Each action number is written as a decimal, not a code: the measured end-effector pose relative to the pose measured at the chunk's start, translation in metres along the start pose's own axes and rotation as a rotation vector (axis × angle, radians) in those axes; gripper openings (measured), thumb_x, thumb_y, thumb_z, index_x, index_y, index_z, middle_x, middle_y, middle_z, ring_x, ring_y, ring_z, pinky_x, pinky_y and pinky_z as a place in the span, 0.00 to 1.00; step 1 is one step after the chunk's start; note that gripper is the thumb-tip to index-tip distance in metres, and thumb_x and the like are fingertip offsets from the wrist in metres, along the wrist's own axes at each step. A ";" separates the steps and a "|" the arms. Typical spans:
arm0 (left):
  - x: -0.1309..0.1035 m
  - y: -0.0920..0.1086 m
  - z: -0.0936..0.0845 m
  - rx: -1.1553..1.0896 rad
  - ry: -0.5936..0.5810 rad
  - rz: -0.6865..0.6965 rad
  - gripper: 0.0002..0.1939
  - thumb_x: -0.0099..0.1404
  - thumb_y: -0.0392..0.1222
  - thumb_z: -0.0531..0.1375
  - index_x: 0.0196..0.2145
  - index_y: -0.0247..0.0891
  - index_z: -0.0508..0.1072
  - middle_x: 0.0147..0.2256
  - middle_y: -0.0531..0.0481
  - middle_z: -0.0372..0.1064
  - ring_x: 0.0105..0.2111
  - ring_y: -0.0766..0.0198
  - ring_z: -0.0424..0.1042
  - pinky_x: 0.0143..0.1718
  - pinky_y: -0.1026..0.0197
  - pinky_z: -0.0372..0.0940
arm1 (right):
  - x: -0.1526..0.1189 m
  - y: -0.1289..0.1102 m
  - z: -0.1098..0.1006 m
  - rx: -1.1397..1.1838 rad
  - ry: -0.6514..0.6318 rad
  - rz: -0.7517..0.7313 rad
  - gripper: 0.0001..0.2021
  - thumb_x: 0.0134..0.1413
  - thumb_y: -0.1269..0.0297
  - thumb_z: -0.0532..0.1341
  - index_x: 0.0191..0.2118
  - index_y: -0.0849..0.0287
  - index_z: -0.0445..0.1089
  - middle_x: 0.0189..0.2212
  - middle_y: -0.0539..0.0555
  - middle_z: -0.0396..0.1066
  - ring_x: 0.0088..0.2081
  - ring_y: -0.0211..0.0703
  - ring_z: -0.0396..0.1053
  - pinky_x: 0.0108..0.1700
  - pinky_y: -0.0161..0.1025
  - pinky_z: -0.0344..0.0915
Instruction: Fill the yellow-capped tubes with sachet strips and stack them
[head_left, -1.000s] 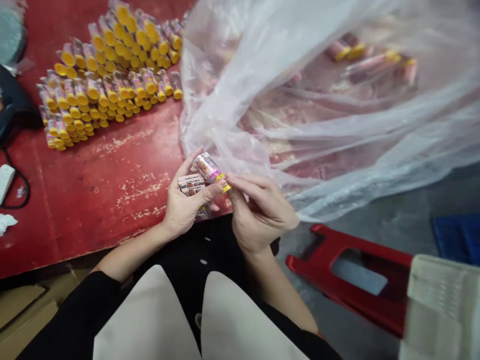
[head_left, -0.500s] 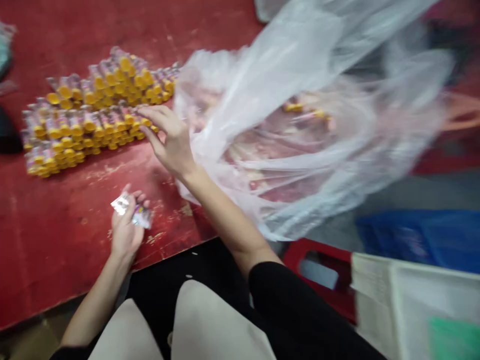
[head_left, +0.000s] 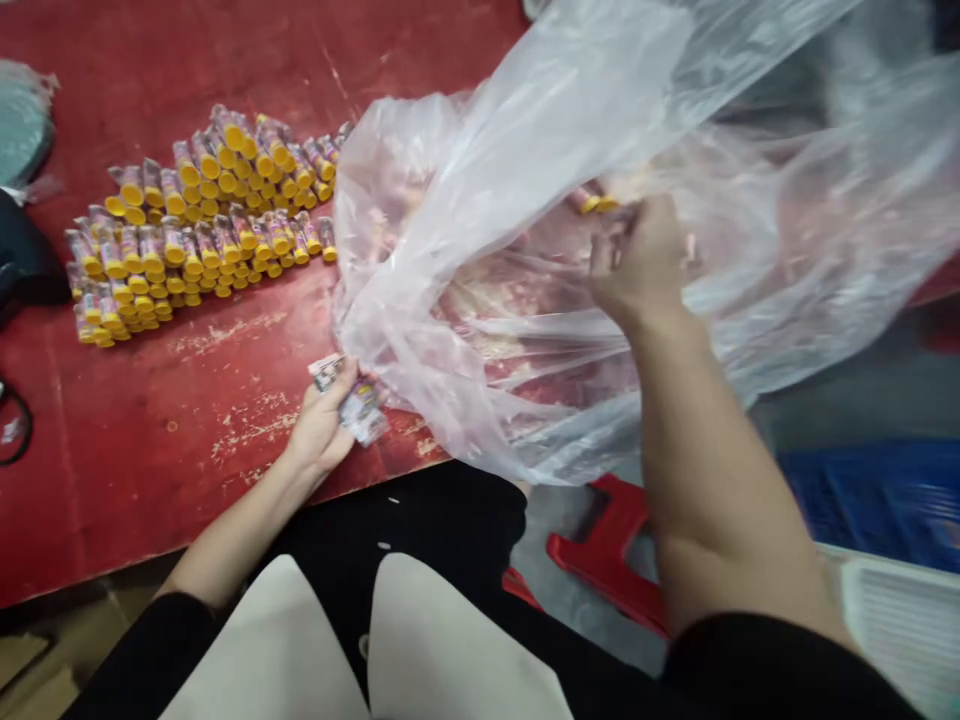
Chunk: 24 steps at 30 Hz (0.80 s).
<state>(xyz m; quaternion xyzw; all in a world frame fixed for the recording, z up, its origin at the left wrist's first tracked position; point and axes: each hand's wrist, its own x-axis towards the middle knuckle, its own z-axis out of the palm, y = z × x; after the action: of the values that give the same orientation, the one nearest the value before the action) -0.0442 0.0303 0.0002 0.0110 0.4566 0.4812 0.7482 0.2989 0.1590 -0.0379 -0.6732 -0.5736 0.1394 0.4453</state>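
Note:
My left hand [head_left: 324, 425] is closed on small printed plastic packets [head_left: 363, 412] just above the table's front part. Their silvery, see-through ends stick out on both sides of the thumb. My right hand [head_left: 643, 262] reaches over the mouth of a large clear plastic bag [head_left: 465, 300], its fingers bent and smeared by motion. Right by those fingertips lie yellow-capped tubes [head_left: 592, 200] inside the bag; whether the fingers touch them is unclear. To the left, a stacked pile of wrapped tubes [head_left: 195, 265] lies with yellow caps facing me.
The red table [head_left: 187, 430] has worn patches and its front edge close to my lap. A black object [head_left: 26, 255] and a pale green round item [head_left: 22, 125] stand at the left. Below right are a red stool [head_left: 611, 550], blue crates [head_left: 877, 500] and a white basket [head_left: 900, 620].
My right hand has moved from the right end of the tube pile over to the bag. My left hand, still holding the packets, has shifted right toward the bag's edge. The view has turned slightly.

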 end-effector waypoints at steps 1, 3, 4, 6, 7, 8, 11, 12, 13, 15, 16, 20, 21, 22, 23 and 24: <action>0.004 -0.007 0.009 -0.029 0.005 0.005 0.15 0.55 0.39 0.75 0.30 0.34 0.72 0.25 0.54 0.74 0.23 0.68 0.75 0.30 0.66 0.74 | -0.030 -0.018 -0.001 0.105 0.007 -0.027 0.13 0.56 0.56 0.72 0.32 0.50 0.66 0.32 0.51 0.66 0.39 0.42 0.66 0.43 0.42 0.66; 0.008 -0.022 0.023 -0.066 0.010 0.033 0.15 0.54 0.37 0.76 0.32 0.34 0.74 0.27 0.54 0.75 0.25 0.69 0.76 0.33 0.66 0.73 | -0.094 -0.060 0.000 0.402 -0.103 0.063 0.11 0.61 0.52 0.67 0.36 0.51 0.69 0.32 0.50 0.68 0.33 0.39 0.65 0.35 0.40 0.64; 0.008 -0.030 0.029 -0.073 -0.002 0.053 0.16 0.52 0.37 0.77 0.33 0.34 0.74 0.29 0.54 0.76 0.27 0.69 0.76 0.35 0.65 0.73 | -0.124 -0.080 0.004 0.443 -0.175 0.081 0.13 0.61 0.49 0.67 0.37 0.53 0.71 0.30 0.50 0.68 0.29 0.38 0.64 0.31 0.39 0.62; 0.006 -0.045 0.036 -0.067 -0.048 0.106 0.19 0.49 0.37 0.78 0.35 0.34 0.75 0.31 0.54 0.77 0.30 0.68 0.77 0.38 0.65 0.72 | -0.169 -0.113 0.016 0.524 -0.249 0.144 0.16 0.52 0.49 0.73 0.36 0.55 0.73 0.29 0.48 0.70 0.27 0.35 0.64 0.27 0.36 0.61; 0.004 -0.052 0.037 -0.057 -0.066 0.136 0.21 0.47 0.38 0.79 0.35 0.34 0.75 0.31 0.54 0.77 0.31 0.68 0.77 0.39 0.65 0.72 | -0.183 -0.125 0.022 0.560 -0.239 0.178 0.17 0.49 0.50 0.74 0.35 0.56 0.73 0.29 0.48 0.70 0.26 0.33 0.64 0.27 0.35 0.61; 0.002 -0.056 0.038 -0.043 -0.077 0.165 0.22 0.45 0.39 0.80 0.34 0.34 0.75 0.30 0.55 0.76 0.31 0.69 0.76 0.40 0.65 0.71 | -0.193 -0.134 0.027 0.606 -0.211 0.220 0.17 0.49 0.50 0.74 0.34 0.56 0.73 0.28 0.47 0.70 0.26 0.32 0.63 0.28 0.34 0.62; -0.007 -0.064 0.035 0.030 -0.070 0.256 0.26 0.41 0.44 0.81 0.32 0.33 0.74 0.29 0.56 0.74 0.29 0.70 0.74 0.38 0.65 0.69 | -0.207 -0.145 0.034 0.715 -0.114 0.331 0.18 0.50 0.48 0.73 0.35 0.57 0.73 0.26 0.45 0.67 0.25 0.31 0.61 0.30 0.33 0.65; -0.010 -0.065 0.033 0.052 -0.062 0.298 0.26 0.40 0.46 0.81 0.30 0.33 0.73 0.27 0.57 0.73 0.27 0.72 0.72 0.36 0.66 0.68 | -0.209 -0.146 0.034 0.734 -0.093 0.351 0.19 0.49 0.46 0.73 0.35 0.57 0.73 0.25 0.45 0.66 0.24 0.31 0.61 0.29 0.33 0.65; -0.012 -0.066 0.032 0.067 -0.055 0.343 0.27 0.39 0.47 0.81 0.28 0.34 0.71 0.25 0.58 0.71 0.25 0.73 0.70 0.33 0.67 0.67 | -0.211 -0.147 0.034 0.741 -0.071 0.358 0.21 0.48 0.44 0.73 0.34 0.57 0.73 0.23 0.44 0.64 0.23 0.31 0.60 0.28 0.33 0.64; -0.017 -0.067 0.031 0.084 -0.046 0.413 0.29 0.39 0.51 0.81 0.25 0.36 0.66 0.21 0.61 0.65 0.21 0.76 0.64 0.26 0.69 0.62 | -0.215 -0.148 0.032 0.730 -0.040 0.351 0.22 0.49 0.42 0.72 0.30 0.57 0.72 0.20 0.43 0.59 0.22 0.31 0.57 0.26 0.33 0.62; -0.020 -0.067 0.031 0.088 -0.042 0.430 0.30 0.40 0.52 0.80 0.24 0.36 0.64 0.20 0.61 0.62 0.19 0.76 0.61 0.23 0.69 0.59 | -0.217 -0.148 0.030 0.734 -0.040 0.347 0.22 0.51 0.41 0.70 0.30 0.57 0.71 0.20 0.43 0.57 0.22 0.31 0.56 0.26 0.33 0.61; -0.028 -0.061 0.033 0.079 -0.032 0.347 0.28 0.43 0.51 0.80 0.27 0.36 0.67 0.21 0.61 0.62 0.19 0.77 0.60 0.19 0.70 0.55 | -0.226 -0.146 0.008 0.747 -0.121 0.231 0.20 0.61 0.43 0.64 0.49 0.52 0.73 0.36 0.51 0.69 0.34 0.38 0.69 0.35 0.37 0.71; -0.029 -0.059 0.034 0.077 -0.029 0.315 0.27 0.44 0.51 0.79 0.28 0.35 0.68 0.22 0.60 0.64 0.19 0.76 0.61 0.19 0.70 0.55 | -0.228 -0.145 0.000 0.676 -0.134 0.166 0.21 0.62 0.46 0.64 0.55 0.50 0.72 0.42 0.54 0.70 0.41 0.42 0.71 0.42 0.40 0.73; -0.030 -0.056 0.034 0.077 -0.030 0.289 0.26 0.45 0.50 0.79 0.29 0.35 0.69 0.23 0.60 0.65 0.20 0.76 0.62 0.19 0.70 0.55 | -0.231 -0.144 -0.008 0.576 -0.140 0.090 0.22 0.63 0.50 0.64 0.59 0.49 0.70 0.47 0.56 0.70 0.46 0.45 0.71 0.49 0.44 0.74; -0.031 -0.054 0.034 0.079 -0.035 0.271 0.26 0.45 0.49 0.79 0.30 0.35 0.70 0.24 0.59 0.67 0.21 0.76 0.64 0.19 0.70 0.56 | -0.233 -0.144 -0.014 0.467 -0.141 0.014 0.23 0.64 0.53 0.64 0.62 0.49 0.68 0.49 0.57 0.69 0.50 0.47 0.71 0.54 0.47 0.72; -0.031 -0.052 0.034 0.079 -0.042 0.262 0.25 0.46 0.49 0.79 0.31 0.35 0.71 0.25 0.58 0.69 0.21 0.76 0.65 0.19 0.71 0.56 | -0.236 -0.144 -0.018 0.379 -0.139 -0.054 0.24 0.64 0.57 0.64 0.64 0.49 0.66 0.49 0.57 0.69 0.51 0.48 0.70 0.56 0.49 0.72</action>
<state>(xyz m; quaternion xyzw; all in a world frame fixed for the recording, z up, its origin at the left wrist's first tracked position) 0.0126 -0.0063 0.0173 0.1100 0.4540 0.5560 0.6875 0.1473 -0.0682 0.0054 -0.5506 -0.5842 0.2792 0.5269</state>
